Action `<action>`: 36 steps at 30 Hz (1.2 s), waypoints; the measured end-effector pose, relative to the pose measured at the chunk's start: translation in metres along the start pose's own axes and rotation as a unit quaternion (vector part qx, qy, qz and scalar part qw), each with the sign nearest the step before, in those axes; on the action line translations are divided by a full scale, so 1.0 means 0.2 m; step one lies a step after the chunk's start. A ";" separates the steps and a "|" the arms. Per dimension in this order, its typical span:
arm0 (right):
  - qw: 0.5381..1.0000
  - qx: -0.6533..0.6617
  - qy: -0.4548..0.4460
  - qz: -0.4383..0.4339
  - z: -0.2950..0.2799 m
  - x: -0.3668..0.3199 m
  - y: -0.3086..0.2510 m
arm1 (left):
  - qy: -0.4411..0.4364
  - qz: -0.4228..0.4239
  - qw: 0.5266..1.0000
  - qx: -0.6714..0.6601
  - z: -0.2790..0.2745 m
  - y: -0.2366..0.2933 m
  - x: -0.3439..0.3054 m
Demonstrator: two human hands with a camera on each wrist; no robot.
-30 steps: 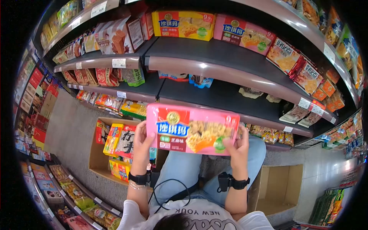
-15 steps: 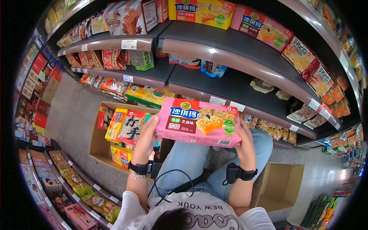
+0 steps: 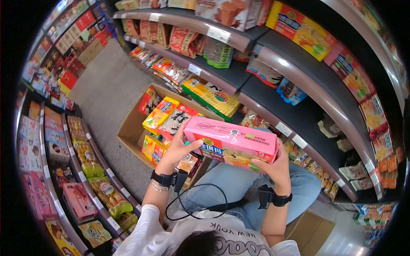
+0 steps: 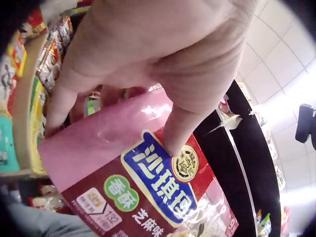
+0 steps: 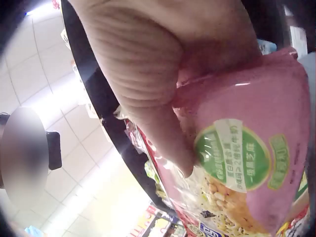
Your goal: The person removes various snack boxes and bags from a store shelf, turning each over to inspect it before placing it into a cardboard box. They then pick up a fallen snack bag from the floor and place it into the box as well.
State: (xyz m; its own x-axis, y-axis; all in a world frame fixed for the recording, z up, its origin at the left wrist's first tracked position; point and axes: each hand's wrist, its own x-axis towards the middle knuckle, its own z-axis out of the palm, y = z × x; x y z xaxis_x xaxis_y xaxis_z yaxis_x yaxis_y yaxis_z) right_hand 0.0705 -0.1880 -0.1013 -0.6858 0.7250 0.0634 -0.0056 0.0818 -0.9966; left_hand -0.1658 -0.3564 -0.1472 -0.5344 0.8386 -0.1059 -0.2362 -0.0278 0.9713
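Note:
Both hands hold a pink packet of sachima (image 3: 232, 135) by its two ends, above the lap of the seated person. Its narrow pink side faces up in the head view, with the printed front below it. My left hand (image 3: 176, 150) grips the left end, thumb pressed on the front near the blue lettering, as the left wrist view shows. At the other end, my right hand (image 3: 277, 168) grips with its thumb (image 5: 163, 140) lying on the front beside a round green label. Most of the remaining fingers are hidden behind the packet.
A cardboard box (image 3: 128, 128) holding several colourful snack packets stands on the floor at the left. Curved shelves (image 3: 290, 55) of snacks rise ahead, another pink sachima packet (image 3: 348, 70) among them. Another cardboard box (image 3: 314, 230) is beside the right leg. A black cable (image 3: 224, 194) loops over the lap.
The packet has tipped, from its front facing the head camera to a narrow side facing up. The head view has turned left, bringing the filled box closer to the middle. Both hands keep their grip.

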 end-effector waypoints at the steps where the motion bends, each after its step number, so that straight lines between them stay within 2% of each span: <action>1: 1.000 -0.008 -0.007 -0.009 0.04 0.03 0.01 | 0.011 0.011 1.000 -0.005 -0.04 0.00 -0.01; 5: 0.997 0.011 -0.075 -0.027 0.26 0.18 0.07 | 0.065 0.035 0.996 -0.049 -0.25 -0.06 -0.04; 7: 0.991 -0.045 -0.105 -0.068 0.39 0.26 0.07 | 0.104 0.052 0.992 -0.055 -0.35 -0.08 -0.03; 8: 0.987 -0.060 -0.122 -0.088 0.46 0.31 0.08 | 0.126 0.053 0.991 -0.006 -0.41 -0.09 -0.02; 9: 0.982 -0.074 -0.139 -0.108 0.53 0.35 0.10 | 0.143 0.079 0.974 0.159 -0.46 -0.08 -0.03; 10: 0.977 -0.084 -0.157 -0.119 0.60 0.39 0.12 | 0.156 0.100 0.929 0.321 -0.52 -0.07 -0.04; 11: 0.972 -0.097 -0.176 -0.123 0.68 0.42 0.13 | 0.164 0.115 0.858 0.474 -0.57 -0.07 -0.05; 12: 0.966 -0.111 -0.195 -0.127 0.76 0.45 0.14 | 0.160 0.132 0.844 0.494 -0.59 -0.06 -0.04; 13: 0.960 -0.124 -0.214 -0.132 0.83 0.48 0.14 | 0.150 0.126 0.859 0.474 -0.61 -0.05 -0.03; 15: 0.956 -0.064 -0.268 -0.104 0.97 0.56 0.14 | 0.131 0.114 0.885 0.432 -0.64 -0.02 -0.03; 16: 0.952 -0.037 -0.292 -0.082 1.03 0.60 0.18 | 0.164 0.127 0.880 0.428 -0.68 -0.02 -0.03; 17: 0.948 -0.010 -0.313 -0.058 1.09 0.63 0.23 | 0.184 0.100 0.865 0.456 -0.72 -0.02 -0.04; 19: 0.944 -0.020 -0.317 -0.085 1.21 0.68 0.34 | 0.220 0.044 0.831 0.508 -0.81 0.01 -0.05; 20: 0.946 -0.013 -0.312 -0.089 1.28 0.70 0.43 | 0.233 0.073 0.821 0.516 -0.88 -0.01 -0.05; 24: 0.953 -0.006 -0.291 -0.084 1.49 0.71 0.54 | 0.324 0.047 0.773 0.544 -1.05 -0.02 -0.07; 26: 0.952 0.027 -0.296 -0.071 1.59 0.73 0.65 | 0.332 0.040 0.759 0.559 -1.12 -0.03 -0.08; 30: 0.955 -0.054 -0.262 -0.130 1.78 0.76 0.72 | 0.334 0.000 0.751 0.569 -1.24 -0.07 -0.05; 31: 0.956 -0.052 -0.261 -0.124 1.82 0.77 0.76 | 0.335 -0.008 0.753 0.566 -1.26 -0.09 -0.05; 34: 0.958 -0.026 -0.266 -0.107 1.94 0.83 0.83 | 0.351 -0.014 0.720 0.598 -1.35 -0.12 -0.02; 36: 0.958 -0.003 -0.280 -0.057 2.01 0.86 0.86 | 0.356 -0.015 0.711 0.606 -1.41 -0.14 0.01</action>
State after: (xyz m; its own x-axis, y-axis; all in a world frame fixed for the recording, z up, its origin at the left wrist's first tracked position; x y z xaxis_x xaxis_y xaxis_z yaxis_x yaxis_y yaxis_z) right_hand -0.3420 -0.3245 -0.2827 -0.9643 0.2297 0.1321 -0.1008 0.1430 -0.9846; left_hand -0.3880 -0.5077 -0.2347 -0.9215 0.3281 0.2076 0.3856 0.8363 0.3898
